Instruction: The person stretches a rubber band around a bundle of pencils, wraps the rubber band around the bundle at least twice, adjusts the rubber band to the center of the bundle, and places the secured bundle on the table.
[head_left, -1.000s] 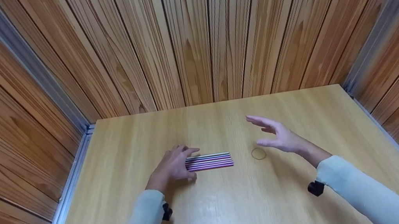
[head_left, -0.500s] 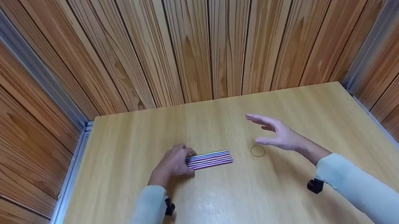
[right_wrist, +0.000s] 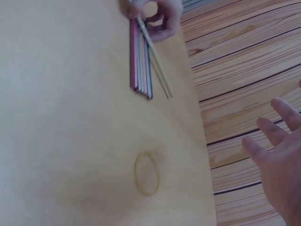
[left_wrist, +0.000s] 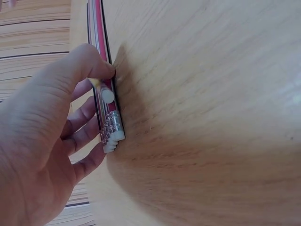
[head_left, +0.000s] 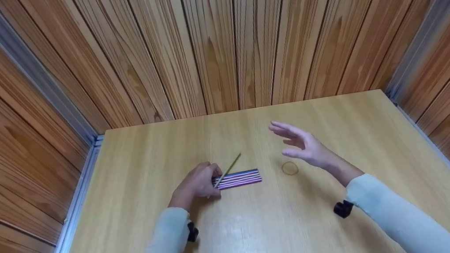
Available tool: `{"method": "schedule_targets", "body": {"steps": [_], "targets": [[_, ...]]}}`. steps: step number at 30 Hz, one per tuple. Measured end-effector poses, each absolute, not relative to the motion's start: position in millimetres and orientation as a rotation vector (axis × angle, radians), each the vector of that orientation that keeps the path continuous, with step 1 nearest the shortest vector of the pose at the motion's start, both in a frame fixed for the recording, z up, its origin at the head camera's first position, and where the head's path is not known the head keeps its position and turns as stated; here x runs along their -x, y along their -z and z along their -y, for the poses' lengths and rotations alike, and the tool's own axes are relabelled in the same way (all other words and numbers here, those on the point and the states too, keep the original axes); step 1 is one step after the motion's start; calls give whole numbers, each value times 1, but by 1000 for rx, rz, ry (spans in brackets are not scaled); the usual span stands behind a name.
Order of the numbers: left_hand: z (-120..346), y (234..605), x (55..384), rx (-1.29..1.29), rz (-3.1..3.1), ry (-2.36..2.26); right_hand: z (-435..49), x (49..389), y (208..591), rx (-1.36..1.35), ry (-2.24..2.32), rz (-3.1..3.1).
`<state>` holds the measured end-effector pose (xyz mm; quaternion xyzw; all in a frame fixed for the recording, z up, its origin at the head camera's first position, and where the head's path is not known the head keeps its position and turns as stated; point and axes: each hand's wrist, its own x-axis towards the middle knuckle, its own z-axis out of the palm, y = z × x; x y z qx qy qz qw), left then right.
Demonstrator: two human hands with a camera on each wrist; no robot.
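Observation:
Several pencils (head_left: 239,179) lie side by side on the table, their shafts pointing right. My left hand (head_left: 199,184) grips them near the eraser end, thumb on the near side and fingers on the far side. A yellow pencil (head_left: 231,167) slants across the top of the row, its far tip sticking out past it. White erasers (left_wrist: 113,137) show beside the fingers in the left wrist view, and the yellow pencil's eraser (left_wrist: 108,96) sits above them by the thumb. My right hand (head_left: 303,147) hovers with fingers extended, holding nothing, near a thin rubber band (head_left: 289,168).
The wooden table (head_left: 242,240) carries the pencils and the band. Wood-plank walls (head_left: 212,43) rise behind it and on both sides. A metal rail (head_left: 68,226) runs along its left edge. A small black device (head_left: 343,209) is worn at each wrist.
My left hand has closed on the pencils. The yellow pencil has swung up from the row to a slant across it. My right hand has shifted slightly left and away from me.

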<state>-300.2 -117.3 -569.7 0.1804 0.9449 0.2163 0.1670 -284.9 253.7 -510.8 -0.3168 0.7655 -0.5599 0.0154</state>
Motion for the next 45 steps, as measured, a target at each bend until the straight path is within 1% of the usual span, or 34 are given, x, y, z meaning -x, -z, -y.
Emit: {"method": "schedule_targets", "body": {"steps": [8,15,25,39,45], "targets": [[118,572,301,-521,-2664,-651,-244,288,505,978,1825,-2309],[114,571,304,-486,-2631,-597,-241,290,508,975,1850,-2281],[111,570,304,-512,-2644,-549,-236,292,515,949,1944,-2194],[110,575,303,-569,-2710,-477,-237,300,527,825,1840,-2474],[109,574,304,-556,-2724,-439,-239,301,529,831,1748,-2510]]}}
